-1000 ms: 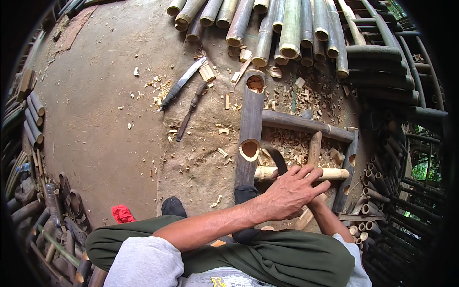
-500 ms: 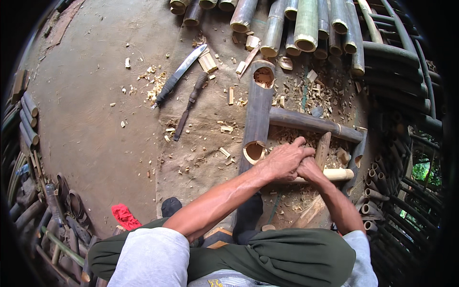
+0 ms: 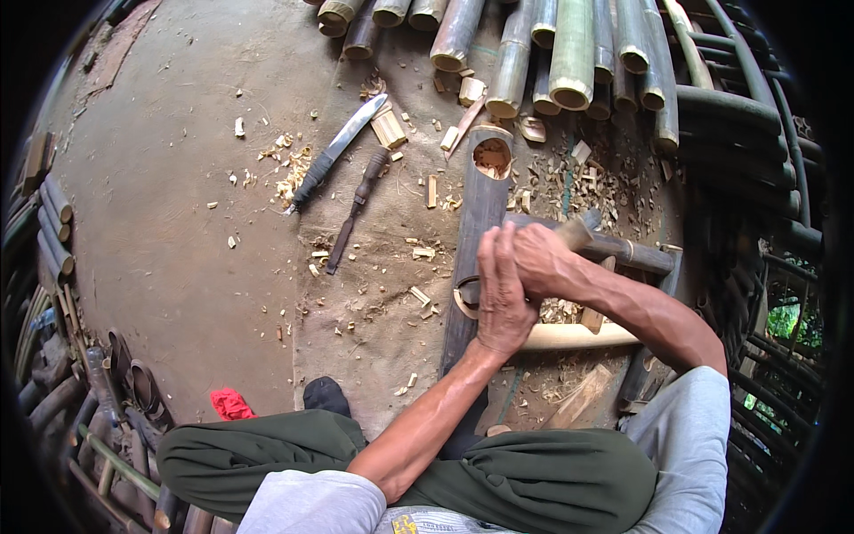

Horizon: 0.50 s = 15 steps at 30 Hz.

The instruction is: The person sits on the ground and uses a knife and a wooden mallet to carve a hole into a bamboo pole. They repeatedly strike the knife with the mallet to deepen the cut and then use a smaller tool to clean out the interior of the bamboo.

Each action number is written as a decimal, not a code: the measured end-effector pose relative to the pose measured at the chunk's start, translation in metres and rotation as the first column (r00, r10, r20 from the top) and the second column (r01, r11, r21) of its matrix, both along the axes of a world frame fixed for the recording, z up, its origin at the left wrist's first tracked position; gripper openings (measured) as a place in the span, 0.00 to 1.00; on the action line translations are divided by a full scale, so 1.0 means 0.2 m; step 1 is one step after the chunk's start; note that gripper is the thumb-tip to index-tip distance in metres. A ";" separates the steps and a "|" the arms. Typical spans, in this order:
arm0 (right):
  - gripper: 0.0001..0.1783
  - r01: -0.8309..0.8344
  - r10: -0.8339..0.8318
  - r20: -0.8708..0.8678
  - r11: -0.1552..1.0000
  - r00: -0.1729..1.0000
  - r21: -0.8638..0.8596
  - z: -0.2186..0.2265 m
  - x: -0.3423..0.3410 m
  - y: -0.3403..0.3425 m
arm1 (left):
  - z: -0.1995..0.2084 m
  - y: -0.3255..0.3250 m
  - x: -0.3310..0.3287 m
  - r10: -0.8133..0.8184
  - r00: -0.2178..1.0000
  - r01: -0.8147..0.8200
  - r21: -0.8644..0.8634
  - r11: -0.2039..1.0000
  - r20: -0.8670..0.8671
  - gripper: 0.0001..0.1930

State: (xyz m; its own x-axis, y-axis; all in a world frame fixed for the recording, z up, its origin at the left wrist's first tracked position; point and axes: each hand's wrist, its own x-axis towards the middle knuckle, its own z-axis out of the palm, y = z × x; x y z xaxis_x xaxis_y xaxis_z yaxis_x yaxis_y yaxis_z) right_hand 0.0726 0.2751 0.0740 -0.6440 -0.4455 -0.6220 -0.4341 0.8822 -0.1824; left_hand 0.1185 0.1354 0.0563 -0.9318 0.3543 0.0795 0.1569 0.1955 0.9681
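Observation:
My hands meet over a dark bamboo frame, beside the hole in its long post (image 3: 480,205). My right hand (image 3: 544,258) is closed round a blurred tan wooden handle (image 3: 576,233), whose end sticks out past the knuckles; the rest is hidden. My left hand (image 3: 504,294) lies against the right one, fingers stretched out and together. Under my hands the hole's pale cut rim (image 3: 463,298) partly shows. A dark rail (image 3: 627,252) and a pale peeled rail (image 3: 578,335) run right from the post. A wooden piece (image 3: 594,319) leans between them.
Left of the post lie a large knife (image 3: 342,147) and a chisel (image 3: 358,209) among shavings. Bamboo poles (image 3: 571,71) are stacked at the far side, more bamboo (image 3: 783,169) at the right. A red cloth (image 3: 231,403) and a plastic bottle (image 3: 102,378) are at the left.
Both hands have moved up and left, from between the rails to the post's lower hole. The tan handle now shows in my right hand. My right forearm has swung outward.

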 end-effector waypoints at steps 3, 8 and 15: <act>0.23 0.080 -0.088 -0.024 0.972 0.996 -0.220 0.06 0.23 0.10 | 0.12 0.01 0.13 -0.155 0.980 0.162 -0.049 0.986 0.123 0.59; 0.27 0.441 -0.402 0.189 0.756 0.896 -0.484 -0.03 0.54 0.12 | 0.15 -0.06 0.12 -0.417 0.868 0.447 -0.060 0.892 0.268 0.59; 0.37 0.927 -0.798 0.593 0.295 0.105 0.233 -0.29 0.73 -0.36 | 0.07 -0.08 -0.15 -0.839 0.102 0.992 -0.115 0.047 0.535 0.58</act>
